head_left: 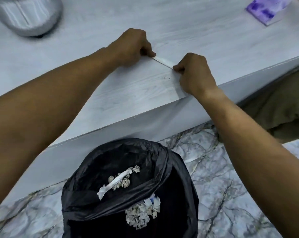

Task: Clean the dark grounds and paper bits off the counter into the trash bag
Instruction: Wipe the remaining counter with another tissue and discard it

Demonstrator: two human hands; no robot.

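Both hands pinched a white paper strip (163,61) stretched flat on the surface (205,40), left hand (133,46) at its far-left end, right hand (194,73) at its near-right end. A few dark grounds (166,77) lay just nearer than the strip, with the trash bag (128,186) open below the near edge.

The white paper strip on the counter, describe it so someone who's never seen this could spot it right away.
Start at the pale wood-grain counter, above the black trash bag on the floor. Near its front edge, the left hand and right hand each pinch one end of the white paper strip. It is flat, narrow and stretched taut, unlike the crumpled scraps in the bag.
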